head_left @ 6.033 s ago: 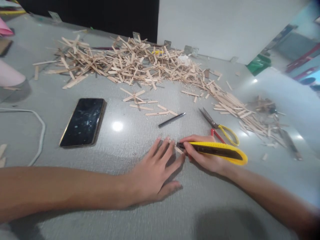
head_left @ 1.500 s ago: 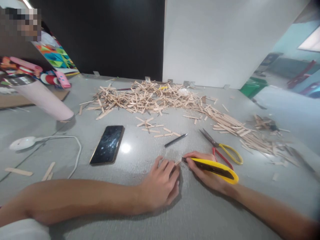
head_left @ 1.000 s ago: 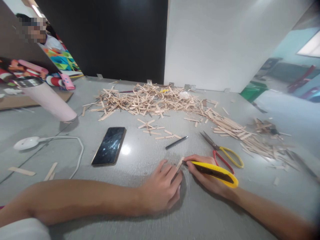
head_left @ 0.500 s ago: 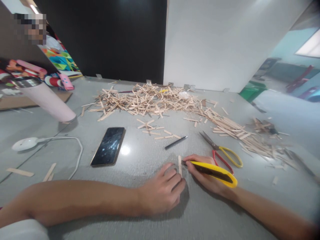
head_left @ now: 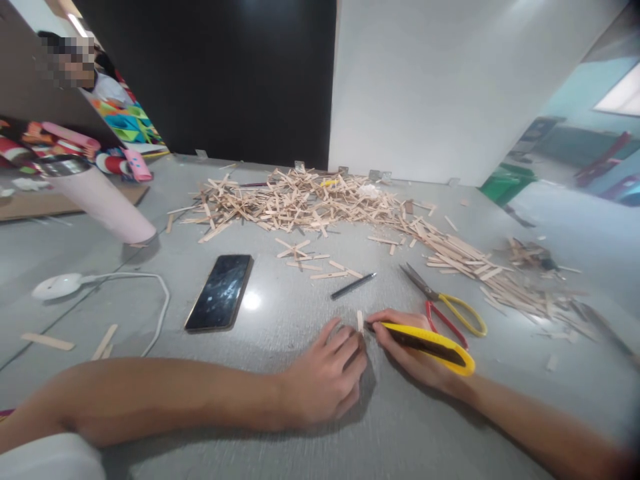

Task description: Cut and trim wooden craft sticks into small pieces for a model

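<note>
My right hand grips a yellow utility knife, its tip pointing left at a short wooden stick that lies on the grey table. My left hand rests on the table with its fingers curled, fingertips on the near end of that stick. Both forearms reach in from the bottom of the view.
A big heap of wooden sticks fills the back of the table and trails right. Yellow-handled scissors, a black pen and a dark phone lie nearby. A pink tumbler, white cable; a person sits far left.
Six seconds ago my left hand lay flat with fingers spread; since then the fingers have curled. The stick has turned from slanted to nearly pointing away from me. The knife has hardly moved.
</note>
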`<state>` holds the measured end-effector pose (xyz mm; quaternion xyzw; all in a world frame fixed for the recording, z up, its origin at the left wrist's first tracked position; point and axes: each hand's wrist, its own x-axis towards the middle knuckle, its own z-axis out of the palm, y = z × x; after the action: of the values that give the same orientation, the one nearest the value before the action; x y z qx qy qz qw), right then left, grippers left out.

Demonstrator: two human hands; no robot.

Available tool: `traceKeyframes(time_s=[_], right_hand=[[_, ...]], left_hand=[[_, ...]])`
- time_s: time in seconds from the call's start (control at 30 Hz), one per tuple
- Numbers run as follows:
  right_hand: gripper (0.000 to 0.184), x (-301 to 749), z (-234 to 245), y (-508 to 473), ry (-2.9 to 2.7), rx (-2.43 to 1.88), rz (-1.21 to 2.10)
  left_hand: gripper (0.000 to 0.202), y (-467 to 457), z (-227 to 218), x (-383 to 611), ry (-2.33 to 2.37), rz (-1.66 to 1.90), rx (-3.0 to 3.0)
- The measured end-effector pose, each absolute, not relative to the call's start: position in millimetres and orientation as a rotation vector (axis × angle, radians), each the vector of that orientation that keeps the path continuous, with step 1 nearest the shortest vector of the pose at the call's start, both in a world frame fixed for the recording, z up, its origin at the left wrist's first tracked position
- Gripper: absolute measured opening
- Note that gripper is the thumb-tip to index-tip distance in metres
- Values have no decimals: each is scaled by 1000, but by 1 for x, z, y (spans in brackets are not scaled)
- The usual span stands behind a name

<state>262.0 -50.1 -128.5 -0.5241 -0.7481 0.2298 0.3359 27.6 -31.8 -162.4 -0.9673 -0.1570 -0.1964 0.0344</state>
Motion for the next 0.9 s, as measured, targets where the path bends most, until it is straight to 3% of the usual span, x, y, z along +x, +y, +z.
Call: traceKeyframes(time_s=[0.9], right_hand=[[24, 262, -130, -50, -1957, -1368, 574]], left_hand=[[40, -32, -163, 28, -595, -576, -3024]])
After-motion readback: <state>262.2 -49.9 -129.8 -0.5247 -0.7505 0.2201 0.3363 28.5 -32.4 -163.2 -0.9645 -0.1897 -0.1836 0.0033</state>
